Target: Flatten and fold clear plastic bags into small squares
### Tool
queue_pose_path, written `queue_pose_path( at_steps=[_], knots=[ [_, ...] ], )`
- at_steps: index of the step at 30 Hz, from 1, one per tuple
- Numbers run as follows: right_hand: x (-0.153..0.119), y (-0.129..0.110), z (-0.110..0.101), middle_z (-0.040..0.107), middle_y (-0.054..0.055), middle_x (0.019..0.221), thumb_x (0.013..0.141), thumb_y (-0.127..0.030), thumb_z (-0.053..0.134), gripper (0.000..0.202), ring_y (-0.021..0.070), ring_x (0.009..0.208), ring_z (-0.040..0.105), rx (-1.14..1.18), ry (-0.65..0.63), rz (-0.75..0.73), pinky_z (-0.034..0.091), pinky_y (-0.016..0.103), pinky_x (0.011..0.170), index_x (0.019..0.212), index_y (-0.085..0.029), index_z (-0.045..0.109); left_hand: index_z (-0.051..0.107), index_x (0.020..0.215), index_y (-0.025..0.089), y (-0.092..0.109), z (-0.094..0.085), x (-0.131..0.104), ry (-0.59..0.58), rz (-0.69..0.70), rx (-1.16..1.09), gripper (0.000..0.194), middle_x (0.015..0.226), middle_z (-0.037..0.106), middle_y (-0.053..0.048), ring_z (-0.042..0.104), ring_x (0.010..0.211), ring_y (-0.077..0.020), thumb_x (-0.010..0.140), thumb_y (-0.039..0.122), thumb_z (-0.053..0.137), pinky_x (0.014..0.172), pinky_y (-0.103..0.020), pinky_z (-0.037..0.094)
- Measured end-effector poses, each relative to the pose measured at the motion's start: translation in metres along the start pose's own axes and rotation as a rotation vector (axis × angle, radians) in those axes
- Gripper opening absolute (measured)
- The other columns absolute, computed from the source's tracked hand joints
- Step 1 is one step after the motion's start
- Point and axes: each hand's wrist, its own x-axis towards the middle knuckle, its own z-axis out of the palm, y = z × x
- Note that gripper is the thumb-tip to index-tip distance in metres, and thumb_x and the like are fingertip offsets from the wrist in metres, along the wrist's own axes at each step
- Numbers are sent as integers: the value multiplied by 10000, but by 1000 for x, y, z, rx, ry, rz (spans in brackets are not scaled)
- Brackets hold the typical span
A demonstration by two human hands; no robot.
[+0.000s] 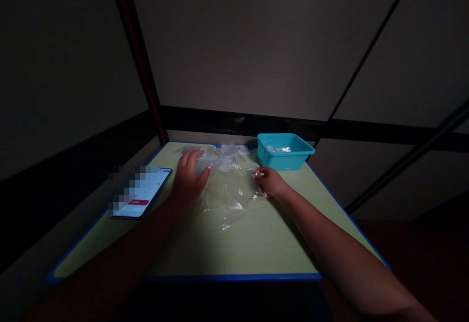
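Observation:
A clear plastic bag (229,190) lies spread over the middle of the table, its lower corner pointing toward me. At the bag's right edge, my right hand (267,182) pinches the thin plastic between thumb and fingers. My left hand (189,175) is on the left side, fingers curved and apart from the thumb, beside more crumpled clear plastic (223,158) farther back. Whether the left fingertips touch the plastic is hard to tell. The sheets overlap, so I cannot tell where one ends and another begins.
A turquoise plastic basket (286,161) stands at the back right with some clear, shiny plastic inside. At the left edge rests a phone (141,200) with its screen lit. The pale table (234,256) has a blue rim and meets a panelled wall (238,43) behind.

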Motion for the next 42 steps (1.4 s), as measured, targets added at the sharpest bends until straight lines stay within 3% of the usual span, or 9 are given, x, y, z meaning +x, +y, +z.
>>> queue_pose_path(
  at_steps=[5, 11, 15, 19, 24, 29, 36, 39, 42],
  knots=[
    [3, 3, -4, 574, -6, 493, 823, -215, 561, 82, 112, 416, 505, -336, 82, -22, 323, 221, 475, 767, -164, 592, 503, 1272, 207, 6, 8, -17, -420, 347, 96, 463, 1357, 503, -98, 378, 1309, -277, 844, 380, 526, 1098, -488, 250],
    [-4, -2, -5, 677, 84, 696, 861, -246, 511, 137, 193, 661, 645, -590, 93, -16, 389, 247, 580, 843, -165, 619, 291, 1450, 204, 11, 11, -27, -876, 310, 256, 756, 1531, 234, -126, 186, 1413, -294, 812, 514, 552, 1106, -568, 150],
    [-13, -13, -6, 675, 161, 936, 889, -315, 472, 270, 273, 842, 649, -765, 237, -29, 433, 314, 657, 1078, -144, 560, 234, 1470, 186, 15, 5, -25, -1054, 227, 319, 885, 1543, 111, -162, 100, 1425, -307, 767, 622, 548, 1094, -598, 110],
    [-22, -21, -3, 617, 163, 1114, 909, -389, 449, 363, 254, 999, 602, -787, 273, -304, 450, 339, 817, 1167, -143, 516, 146, 1489, 187, 20, 1, -25, -1093, 208, 368, 1110, 1536, 0, -186, 7, 1422, -342, 634, 728, 603, 1064, -653, 34],
    [-33, -18, 13, 385, 162, 1453, 926, -465, 405, 567, 254, 1343, 332, -662, -170, -628, 247, 482, 1082, 1392, -142, 370, 77, 1493, 135, 20, 2, -27, -1016, 198, 419, 1118, 1530, -54, -179, -28, 1426, -324, 674, 752, 523, 1068, -647, 1],
    [-35, -13, 22, 189, 104, 1543, 958, -496, 271, 615, 236, 1423, 146, -708, -435, -504, 82, 584, 1103, 1493, -210, 168, 89, 1495, 140, 10, 4, -30, -1100, 201, 411, 1189, 1532, 10, -182, 17, 1426, -343, 610, 809, 517, 1064, -656, -21],
    [-13, 1, 1, 33, -2, 1565, 935, -579, 212, 621, 286, 1429, -10, -855, -332, -251, 98, 631, 1076, 1491, -321, 109, 33, 1498, 219, 7, 2, -26, -1159, 174, 416, 1207, 1536, -66, -149, -51, 1403, -405, 574, 767, 583, 1027, -705, 2],
    [-10, 3, -4, 12, 49, 1564, 936, -576, 203, 639, 293, 1426, -22, -894, -263, -156, 95, 642, 1066, 1497, -286, 103, 12, 1496, 231, 8, -2, -24, -1190, 162, 413, 1233, 1535, -85, -148, -80, 1397, -409, 553, 753, 610, 1019, -711, 4],
    [-14, -1, -2, -6, 89, 1559, 934, -573, 231, 665, 273, 1429, -18, -894, -206, -213, 46, 635, 1069, 1499, -242, 114, 17, 1495, 241, 10, -4, -24, -1215, 165, 404, 1252, 1535, -87, -152, -87, 1398, -403, 531, 751, 631, 1014, -715, 10]
  ],
)
